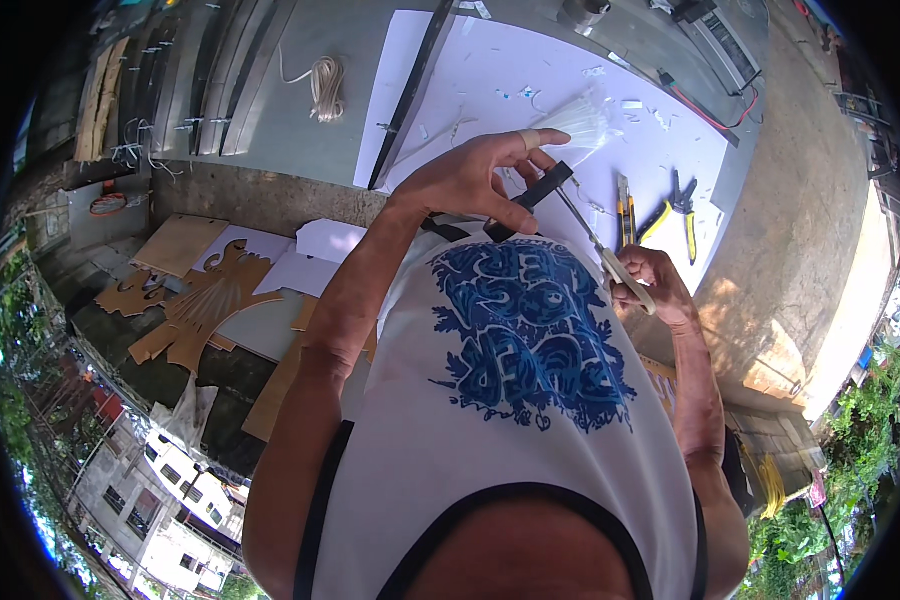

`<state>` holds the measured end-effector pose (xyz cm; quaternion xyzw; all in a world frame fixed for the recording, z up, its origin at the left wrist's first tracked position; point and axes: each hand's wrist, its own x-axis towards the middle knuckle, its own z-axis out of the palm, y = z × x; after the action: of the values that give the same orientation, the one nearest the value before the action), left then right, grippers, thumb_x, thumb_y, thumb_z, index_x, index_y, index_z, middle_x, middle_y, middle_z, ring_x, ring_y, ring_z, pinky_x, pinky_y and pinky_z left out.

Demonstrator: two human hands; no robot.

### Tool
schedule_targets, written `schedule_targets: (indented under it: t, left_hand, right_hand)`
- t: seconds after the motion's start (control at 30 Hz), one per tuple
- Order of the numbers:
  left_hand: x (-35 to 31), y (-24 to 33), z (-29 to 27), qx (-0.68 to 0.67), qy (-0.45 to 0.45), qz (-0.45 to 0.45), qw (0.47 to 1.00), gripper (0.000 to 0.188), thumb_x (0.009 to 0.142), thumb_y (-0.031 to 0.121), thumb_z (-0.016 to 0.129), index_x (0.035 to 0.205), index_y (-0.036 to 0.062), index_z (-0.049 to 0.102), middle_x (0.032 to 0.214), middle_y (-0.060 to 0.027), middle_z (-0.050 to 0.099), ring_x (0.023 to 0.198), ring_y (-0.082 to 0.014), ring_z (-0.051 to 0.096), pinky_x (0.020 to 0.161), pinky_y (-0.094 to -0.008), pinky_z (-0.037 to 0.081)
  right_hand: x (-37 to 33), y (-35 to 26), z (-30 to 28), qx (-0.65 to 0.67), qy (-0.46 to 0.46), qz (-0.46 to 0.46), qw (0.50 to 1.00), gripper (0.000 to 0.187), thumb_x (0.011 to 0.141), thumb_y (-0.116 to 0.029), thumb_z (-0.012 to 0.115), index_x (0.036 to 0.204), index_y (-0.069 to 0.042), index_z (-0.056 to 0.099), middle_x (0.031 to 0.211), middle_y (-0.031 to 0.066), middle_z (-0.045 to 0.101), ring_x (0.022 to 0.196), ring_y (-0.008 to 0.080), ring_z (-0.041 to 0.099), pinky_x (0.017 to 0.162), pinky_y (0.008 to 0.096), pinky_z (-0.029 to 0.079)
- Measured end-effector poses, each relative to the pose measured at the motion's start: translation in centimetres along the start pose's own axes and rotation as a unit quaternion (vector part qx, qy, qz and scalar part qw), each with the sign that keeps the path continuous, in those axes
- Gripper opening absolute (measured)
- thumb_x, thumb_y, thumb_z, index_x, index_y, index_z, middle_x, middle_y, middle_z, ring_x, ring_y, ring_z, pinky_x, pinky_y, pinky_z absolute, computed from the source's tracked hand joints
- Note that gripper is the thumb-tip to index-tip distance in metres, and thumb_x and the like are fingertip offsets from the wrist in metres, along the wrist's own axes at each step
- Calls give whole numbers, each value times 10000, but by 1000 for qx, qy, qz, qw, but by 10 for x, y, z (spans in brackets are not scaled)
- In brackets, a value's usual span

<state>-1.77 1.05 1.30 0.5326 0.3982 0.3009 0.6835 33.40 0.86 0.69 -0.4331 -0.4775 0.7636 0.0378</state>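
A coiled pale cord [327,90] lies at left. The left hand [475,180] holds a black bar [544,188] in front of the shirt [400,430], below clear cable ties [582,125]. Scissors [612,264], gripped by the right hand [660,283], point toward the bar. Rightmost are yellow-handled wire strippers [682,205].

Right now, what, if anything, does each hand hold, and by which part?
Right hand: scissors, by the handles. Left hand: black bar, near its middle.
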Motion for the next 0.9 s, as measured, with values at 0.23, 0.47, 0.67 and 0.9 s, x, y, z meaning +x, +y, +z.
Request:
schedule_targets:
  t: [0.23,0.47,0.67,0.9]
  left_hand:
    - [2,4,1,-8,-11,0,1000,1100,609,249,920,1546,64,373,1294,-203,627,1086,-255,653,727,-321,580]
    - [2,0,0,-10,-15,13,1000,1093,610,227,914,1545,60,373,1291,-214,629,1075,-264,661,716,-332,599]
    - [3,-1,-1,-14,-14,8,1000,1096,605,207,915,1547,68,372,1297,-211,629,1078,-268,662,716,-331,602]
    - [3,-3,-1,-11,-15,8,1000,1085,617,196,910,1551,84,370,1299,-207,627,1087,-267,656,730,-330,602]
  right_hand:
    - [13,-2,9,38,-8,-1,999,249,793,-96,813,961,-4,654,776,47,695,671,109,653,584,244,543]
    - [22,-5,12,48,-2,-16,999,232,798,-78,775,982,-1,656,782,47,702,684,106,655,589,244,544]
    - [24,-8,14,44,-4,-23,999,230,786,-63,771,976,0,658,769,50,703,688,106,656,585,243,545]
    - [26,-9,17,7,13,-14,1000,198,795,-40,768,955,-9,656,755,45,698,681,101,654,573,240,542]
